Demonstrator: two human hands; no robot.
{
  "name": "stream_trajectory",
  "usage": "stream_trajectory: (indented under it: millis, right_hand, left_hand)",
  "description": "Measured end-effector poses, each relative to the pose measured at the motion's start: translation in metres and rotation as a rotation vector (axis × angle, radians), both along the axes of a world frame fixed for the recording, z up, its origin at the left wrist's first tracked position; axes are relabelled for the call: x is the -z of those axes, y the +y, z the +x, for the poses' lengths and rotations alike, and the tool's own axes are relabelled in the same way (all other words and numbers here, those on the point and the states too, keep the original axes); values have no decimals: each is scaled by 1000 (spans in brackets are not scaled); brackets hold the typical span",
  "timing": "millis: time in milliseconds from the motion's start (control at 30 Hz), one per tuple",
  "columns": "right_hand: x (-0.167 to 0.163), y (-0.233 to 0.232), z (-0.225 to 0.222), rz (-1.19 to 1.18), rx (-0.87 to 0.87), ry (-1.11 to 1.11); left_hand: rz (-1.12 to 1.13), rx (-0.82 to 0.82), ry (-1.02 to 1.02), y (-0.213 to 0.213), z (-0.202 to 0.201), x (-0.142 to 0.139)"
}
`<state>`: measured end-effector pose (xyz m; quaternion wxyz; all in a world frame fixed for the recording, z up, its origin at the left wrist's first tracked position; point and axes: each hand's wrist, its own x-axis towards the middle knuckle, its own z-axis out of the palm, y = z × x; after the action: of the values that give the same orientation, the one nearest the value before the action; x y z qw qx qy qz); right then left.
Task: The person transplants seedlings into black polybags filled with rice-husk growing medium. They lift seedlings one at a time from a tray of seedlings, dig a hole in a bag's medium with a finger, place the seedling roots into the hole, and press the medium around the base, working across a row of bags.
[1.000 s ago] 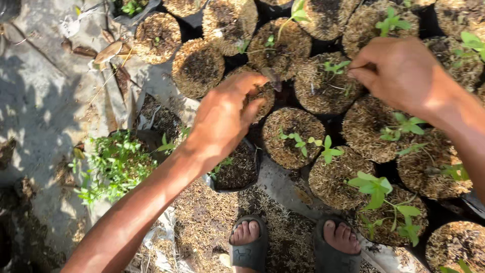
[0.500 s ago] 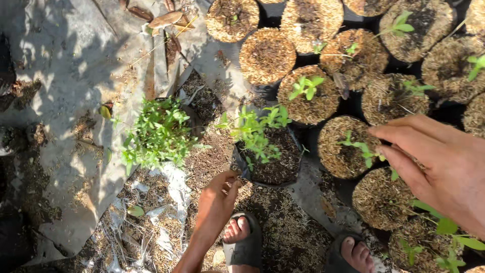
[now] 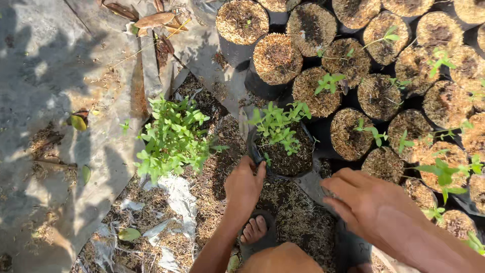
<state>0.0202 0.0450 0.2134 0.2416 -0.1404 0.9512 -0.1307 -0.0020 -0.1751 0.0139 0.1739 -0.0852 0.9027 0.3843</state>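
Crouching over the nursery bed, we look down on our two bare hands. Our left hand rests against the near rim of a black plastic grow bag crowded with small green seedlings; the fingers curl onto the rim at its left side, thumb apart, partly closed on the edge. We cannot tell how firm the grip is. That bag sits on husk-strewn ground just in front of our sandalled left foot, at the near edge of the packed rows.

Our right hand hovers just right of the bag, fingers loosely bent and pointing left, holding nothing we can see, not touching the bag.

Beyond and to the right stand rows of black bags topped with tan rice-husk mulch, several bearing single young sprouts. Left of the held bag grows a dense clump of leafy green seedlings. A grey plastic ground sheet lies further left, with dry brown leaves on it.
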Motion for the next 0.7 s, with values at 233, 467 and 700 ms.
stream_trajectory:
  millis: [233, 467, 700]
  right_hand:
    - [-22, -80, 9, 103, -122, -54]
    - [-10, -162, -21, -69, -339, -33]
    - [8, -149, -58, -61, -417, 28]
  left_hand:
    - [87, 0, -7, -56, 5, 4]
    - [127, -148, 47, -68, 7, 13]
    - [-46, -92, 48, -95, -19, 3]
